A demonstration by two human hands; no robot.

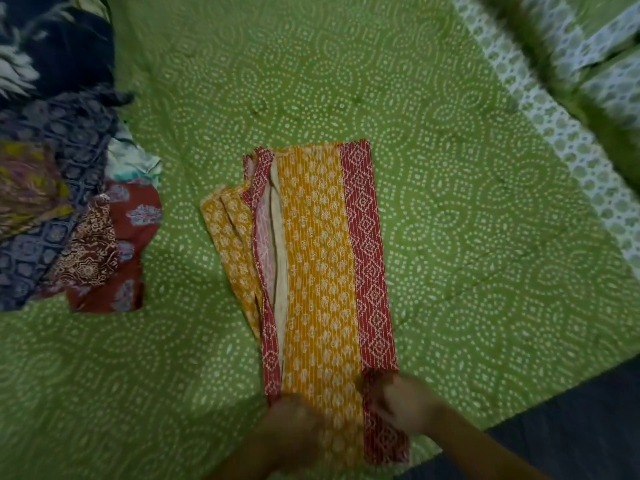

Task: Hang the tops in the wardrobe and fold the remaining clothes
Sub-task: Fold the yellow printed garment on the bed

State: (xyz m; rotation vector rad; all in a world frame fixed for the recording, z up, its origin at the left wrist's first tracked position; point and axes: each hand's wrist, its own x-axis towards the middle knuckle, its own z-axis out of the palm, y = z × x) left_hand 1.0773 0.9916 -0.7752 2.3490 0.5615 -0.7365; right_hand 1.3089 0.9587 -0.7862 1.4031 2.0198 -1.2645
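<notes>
A: Okay, quick one. Yellow and red garment [322, 271] lies flat on the green bedspread [450, 168], already folded lengthwise into a long strip, near end at the bed's edge by the person.

B: Hands?

A: Both at the near end. Left hand [294, 424] grips the left corner by the red border, fingers curled into the cloth. Right hand [401, 403] pinches the right red border. Blurry, so the exact finger lay I can't tell.

B: Step?

A: Looks like the crosswise fold, near end going up toward the far end. To do it well: lift both corners level, keep the red borders stacked, lay the hem square on the far edge. The loose yellow flap on the left side sticks out; tuck it in first or the fold goes lumpy.

B: Anything else?

A: Pile of unfolded clothes [62, 202] well apart at the left. Keep the folded piece away from it.
</notes>
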